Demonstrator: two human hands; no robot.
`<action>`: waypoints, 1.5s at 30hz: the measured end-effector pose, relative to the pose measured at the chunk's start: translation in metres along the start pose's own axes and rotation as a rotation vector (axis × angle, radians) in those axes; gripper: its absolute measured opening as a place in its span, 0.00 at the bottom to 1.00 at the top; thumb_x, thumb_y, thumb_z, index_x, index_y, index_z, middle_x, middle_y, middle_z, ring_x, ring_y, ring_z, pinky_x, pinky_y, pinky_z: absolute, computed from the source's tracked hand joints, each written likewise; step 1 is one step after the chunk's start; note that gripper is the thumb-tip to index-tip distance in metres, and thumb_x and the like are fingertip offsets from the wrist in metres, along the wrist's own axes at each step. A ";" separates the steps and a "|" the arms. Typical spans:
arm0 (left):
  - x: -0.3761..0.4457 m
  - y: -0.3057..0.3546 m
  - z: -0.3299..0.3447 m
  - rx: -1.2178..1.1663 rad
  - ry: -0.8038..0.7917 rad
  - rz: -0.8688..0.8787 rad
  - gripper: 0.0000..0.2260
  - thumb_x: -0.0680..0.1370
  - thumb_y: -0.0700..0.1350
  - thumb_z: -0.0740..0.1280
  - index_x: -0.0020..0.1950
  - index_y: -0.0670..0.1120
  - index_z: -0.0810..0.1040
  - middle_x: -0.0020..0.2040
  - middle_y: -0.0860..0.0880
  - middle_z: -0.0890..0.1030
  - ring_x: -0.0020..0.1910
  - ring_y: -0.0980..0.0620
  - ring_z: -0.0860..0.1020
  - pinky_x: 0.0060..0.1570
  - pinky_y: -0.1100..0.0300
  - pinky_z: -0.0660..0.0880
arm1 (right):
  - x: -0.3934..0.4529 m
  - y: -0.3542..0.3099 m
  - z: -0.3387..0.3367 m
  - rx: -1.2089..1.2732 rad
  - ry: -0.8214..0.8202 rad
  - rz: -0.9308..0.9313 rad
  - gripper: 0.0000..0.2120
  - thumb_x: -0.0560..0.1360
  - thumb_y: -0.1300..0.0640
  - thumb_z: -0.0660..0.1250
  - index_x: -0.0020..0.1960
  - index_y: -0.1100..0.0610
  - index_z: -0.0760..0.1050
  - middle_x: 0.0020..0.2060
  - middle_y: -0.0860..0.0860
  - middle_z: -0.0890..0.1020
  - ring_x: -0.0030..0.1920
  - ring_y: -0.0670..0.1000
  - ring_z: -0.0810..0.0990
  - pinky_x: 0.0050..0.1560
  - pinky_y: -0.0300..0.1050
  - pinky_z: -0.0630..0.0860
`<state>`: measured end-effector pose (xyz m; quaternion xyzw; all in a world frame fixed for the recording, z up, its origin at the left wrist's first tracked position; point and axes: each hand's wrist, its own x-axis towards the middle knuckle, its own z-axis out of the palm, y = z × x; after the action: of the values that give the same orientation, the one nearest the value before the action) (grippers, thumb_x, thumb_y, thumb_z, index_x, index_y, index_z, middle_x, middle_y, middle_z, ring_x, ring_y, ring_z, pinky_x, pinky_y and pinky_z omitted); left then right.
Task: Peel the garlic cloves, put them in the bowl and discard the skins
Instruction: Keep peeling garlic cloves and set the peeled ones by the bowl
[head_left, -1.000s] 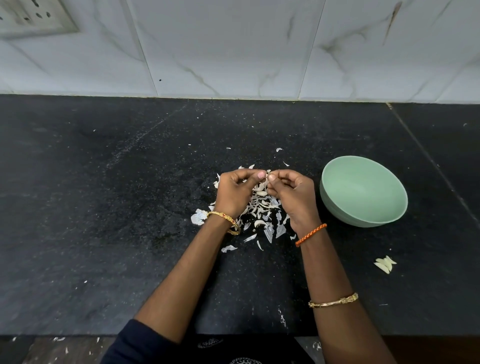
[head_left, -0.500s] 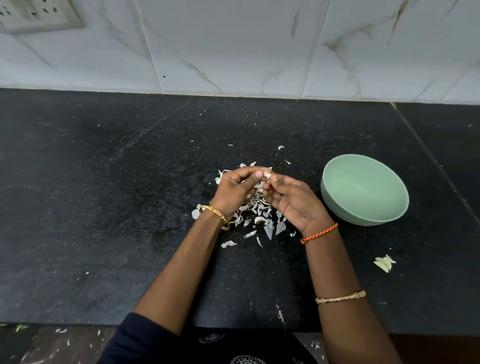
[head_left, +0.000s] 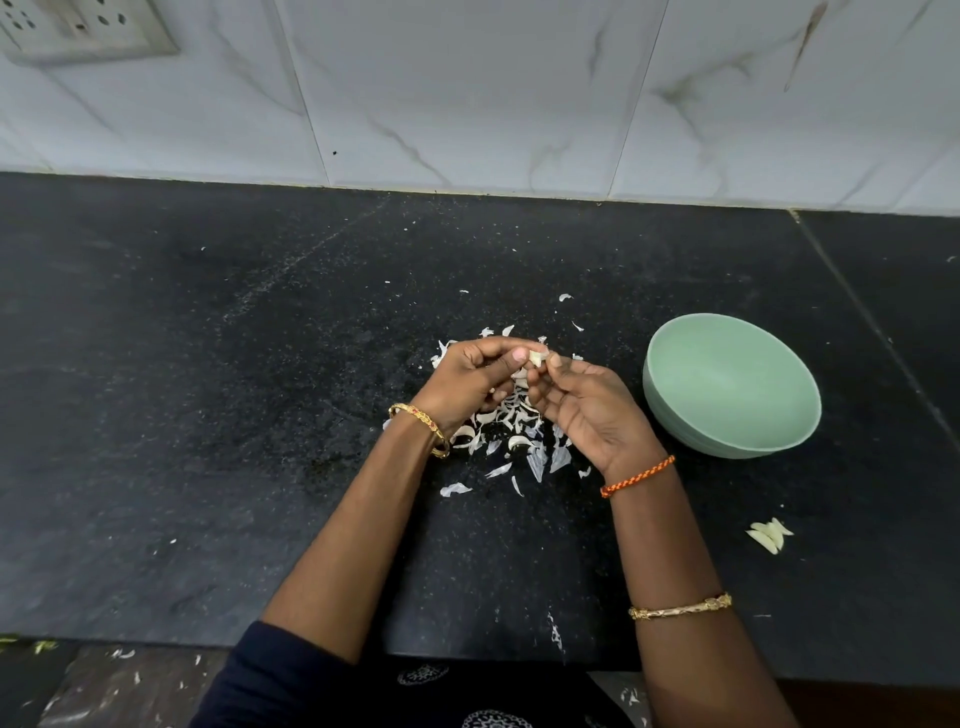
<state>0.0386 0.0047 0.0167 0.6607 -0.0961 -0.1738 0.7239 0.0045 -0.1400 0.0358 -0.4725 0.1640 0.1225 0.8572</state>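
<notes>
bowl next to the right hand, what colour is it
Pale mint green bowl, seen in the head view.

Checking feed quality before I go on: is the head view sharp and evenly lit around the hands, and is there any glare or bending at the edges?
Head view: the garlic clove pinched between left hand and right hand is sharp, no motion blur; light is soft and even, no glare on the black counter or green bowl; wide-angle bending curves the counter's back edge.

The black speckled table (head_left: 218, 415) runs up to a white tiled wall. On it lie a heap of garlic skins (head_left: 511, 441), a pale green bowl (head_left: 727, 441) to their right, and a few peeled cloves (head_left: 769, 535) near the front right.
</notes>
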 end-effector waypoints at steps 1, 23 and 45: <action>0.000 0.000 0.000 0.015 0.003 -0.017 0.08 0.80 0.40 0.63 0.55 0.44 0.80 0.31 0.53 0.75 0.24 0.60 0.67 0.22 0.70 0.62 | 0.000 0.000 0.000 -0.045 0.013 -0.019 0.07 0.79 0.66 0.60 0.47 0.64 0.76 0.36 0.54 0.81 0.38 0.47 0.80 0.40 0.37 0.80; 0.006 -0.001 0.003 -0.002 0.069 0.078 0.14 0.76 0.31 0.65 0.60 0.39 0.77 0.39 0.52 0.84 0.36 0.58 0.80 0.41 0.67 0.79 | 0.000 -0.003 0.005 -0.029 0.018 -0.021 0.09 0.80 0.67 0.59 0.44 0.65 0.75 0.33 0.55 0.80 0.33 0.47 0.82 0.38 0.37 0.80; 0.001 0.003 -0.007 -0.399 0.044 -0.107 0.11 0.77 0.31 0.61 0.55 0.40 0.79 0.40 0.51 0.83 0.34 0.60 0.77 0.35 0.71 0.76 | 0.002 -0.012 -0.011 0.013 0.053 -0.081 0.05 0.77 0.69 0.62 0.46 0.63 0.76 0.36 0.54 0.80 0.36 0.47 0.81 0.38 0.40 0.80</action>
<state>0.0423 0.0114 0.0193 0.5119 -0.0088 -0.2130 0.8322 0.0091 -0.1556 0.0390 -0.4764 0.1682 0.0741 0.8598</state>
